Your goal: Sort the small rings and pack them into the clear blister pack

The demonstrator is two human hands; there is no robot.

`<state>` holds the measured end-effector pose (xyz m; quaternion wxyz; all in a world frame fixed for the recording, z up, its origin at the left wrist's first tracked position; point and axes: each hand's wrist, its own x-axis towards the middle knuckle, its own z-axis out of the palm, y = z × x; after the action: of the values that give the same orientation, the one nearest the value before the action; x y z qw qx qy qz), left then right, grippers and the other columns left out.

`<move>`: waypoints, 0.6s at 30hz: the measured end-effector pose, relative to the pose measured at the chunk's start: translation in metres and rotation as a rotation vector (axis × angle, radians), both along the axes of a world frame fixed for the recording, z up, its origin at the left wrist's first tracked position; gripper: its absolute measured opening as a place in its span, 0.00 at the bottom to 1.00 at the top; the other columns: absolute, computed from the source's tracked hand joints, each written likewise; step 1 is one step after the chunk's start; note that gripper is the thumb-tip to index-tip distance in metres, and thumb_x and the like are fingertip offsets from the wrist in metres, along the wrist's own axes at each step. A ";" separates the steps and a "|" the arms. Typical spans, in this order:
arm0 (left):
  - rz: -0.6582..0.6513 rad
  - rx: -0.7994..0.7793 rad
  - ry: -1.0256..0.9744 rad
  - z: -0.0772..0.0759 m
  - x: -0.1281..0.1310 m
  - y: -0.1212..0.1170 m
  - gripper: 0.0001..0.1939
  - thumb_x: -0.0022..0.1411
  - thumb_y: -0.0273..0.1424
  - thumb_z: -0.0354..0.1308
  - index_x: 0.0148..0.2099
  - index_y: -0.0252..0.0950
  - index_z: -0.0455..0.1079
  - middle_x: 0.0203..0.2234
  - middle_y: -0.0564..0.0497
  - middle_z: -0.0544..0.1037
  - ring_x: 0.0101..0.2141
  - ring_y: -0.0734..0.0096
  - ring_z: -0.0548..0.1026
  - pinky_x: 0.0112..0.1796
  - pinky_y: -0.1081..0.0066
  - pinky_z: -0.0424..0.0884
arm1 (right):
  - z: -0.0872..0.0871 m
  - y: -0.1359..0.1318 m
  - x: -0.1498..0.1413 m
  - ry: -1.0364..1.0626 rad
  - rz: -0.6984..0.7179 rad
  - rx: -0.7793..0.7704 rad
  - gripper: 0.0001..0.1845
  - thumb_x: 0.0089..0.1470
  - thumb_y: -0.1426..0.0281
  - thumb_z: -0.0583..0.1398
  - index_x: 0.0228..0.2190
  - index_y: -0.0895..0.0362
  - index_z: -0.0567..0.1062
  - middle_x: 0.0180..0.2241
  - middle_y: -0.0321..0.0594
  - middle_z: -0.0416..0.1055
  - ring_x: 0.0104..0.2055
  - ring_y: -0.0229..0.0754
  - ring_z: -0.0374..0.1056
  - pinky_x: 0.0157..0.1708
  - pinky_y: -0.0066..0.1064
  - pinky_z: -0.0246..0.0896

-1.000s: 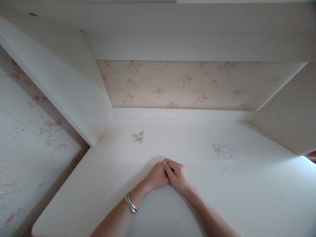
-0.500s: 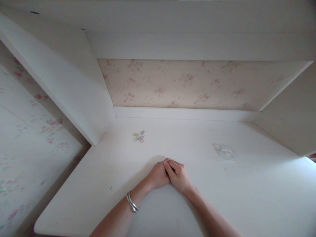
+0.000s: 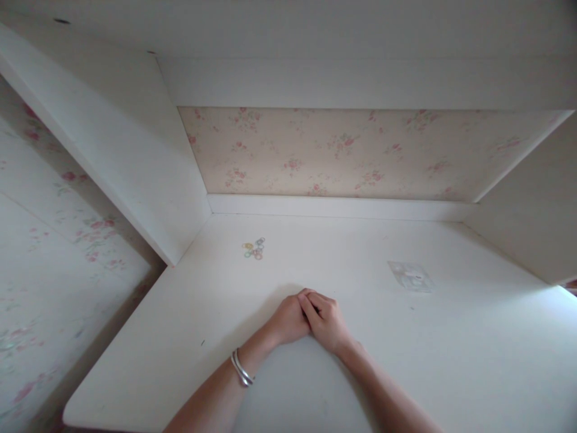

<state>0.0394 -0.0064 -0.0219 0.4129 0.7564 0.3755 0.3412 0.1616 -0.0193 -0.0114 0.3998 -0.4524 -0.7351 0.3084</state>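
Note:
My left hand (image 3: 291,319) and my right hand (image 3: 328,322) rest clasped together on the white desktop (image 3: 360,252). The right thumb lies across the back of the left hand, and the right fingers are folded round its far side. Both hands are closed, with no object showing in either; the left fingers are mostly hidden. A silver bangle (image 3: 242,368) circles my left wrist. Beyond the hands, to the left, lies a small cluster of several coloured rings (image 3: 253,248). Farther right, a clear plastic bag (image 3: 411,276) lies flat with small pale contents that I cannot make out.
A white side panel (image 3: 135,162) stands at the left of the desk, another panel (image 3: 532,204) at the right. A shelf (image 3: 315,36) hangs overhead. Flowered wallpaper (image 3: 324,153) covers the back. A thin dark mark (image 3: 202,343) shows near my left forearm.

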 end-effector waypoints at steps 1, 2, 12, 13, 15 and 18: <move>0.002 0.000 0.006 0.000 0.000 0.000 0.16 0.51 0.20 0.52 0.45 0.32 0.67 0.34 0.47 0.76 0.35 0.68 0.73 0.38 0.71 0.69 | 0.000 0.000 0.000 -0.003 -0.001 0.001 0.18 0.61 0.66 0.50 0.21 0.56 0.64 0.24 0.36 0.66 0.26 0.35 0.61 0.29 0.26 0.54; 0.005 0.001 0.013 0.000 0.000 0.000 0.16 0.51 0.20 0.52 0.44 0.32 0.67 0.34 0.47 0.76 0.35 0.68 0.73 0.38 0.70 0.69 | -0.001 0.000 0.000 -0.007 -0.003 0.002 0.18 0.61 0.66 0.50 0.21 0.56 0.64 0.24 0.36 0.66 0.26 0.35 0.61 0.29 0.26 0.54; 0.007 0.030 0.039 0.000 0.000 0.000 0.16 0.51 0.20 0.52 0.44 0.32 0.67 0.35 0.47 0.76 0.36 0.68 0.73 0.39 0.70 0.69 | -0.001 0.000 0.000 -0.011 -0.004 0.003 0.18 0.61 0.66 0.50 0.21 0.56 0.65 0.24 0.36 0.67 0.26 0.35 0.62 0.29 0.26 0.54; 0.010 0.029 0.038 0.000 0.000 0.000 0.16 0.51 0.20 0.52 0.44 0.33 0.67 0.35 0.47 0.76 0.36 0.68 0.73 0.39 0.70 0.69 | 0.000 0.000 0.000 -0.011 -0.003 0.004 0.17 0.61 0.66 0.50 0.21 0.56 0.65 0.25 0.36 0.67 0.27 0.35 0.62 0.29 0.26 0.54; 0.010 0.022 0.027 -0.001 0.000 0.001 0.17 0.51 0.20 0.52 0.44 0.33 0.67 0.35 0.47 0.76 0.35 0.68 0.73 0.39 0.70 0.69 | 0.000 0.000 0.000 -0.011 -0.001 0.006 0.17 0.61 0.66 0.50 0.22 0.56 0.65 0.26 0.36 0.68 0.27 0.35 0.62 0.29 0.26 0.55; 0.005 0.016 0.007 0.000 0.000 0.001 0.17 0.50 0.19 0.52 0.44 0.32 0.67 0.34 0.47 0.76 0.35 0.69 0.73 0.38 0.71 0.69 | -0.001 0.000 0.000 -0.010 -0.001 0.009 0.17 0.61 0.66 0.50 0.22 0.56 0.66 0.26 0.36 0.68 0.27 0.35 0.62 0.29 0.26 0.55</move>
<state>0.0396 -0.0059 -0.0223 0.4048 0.7599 0.3759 0.3426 0.1620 -0.0194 -0.0123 0.3982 -0.4525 -0.7383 0.3025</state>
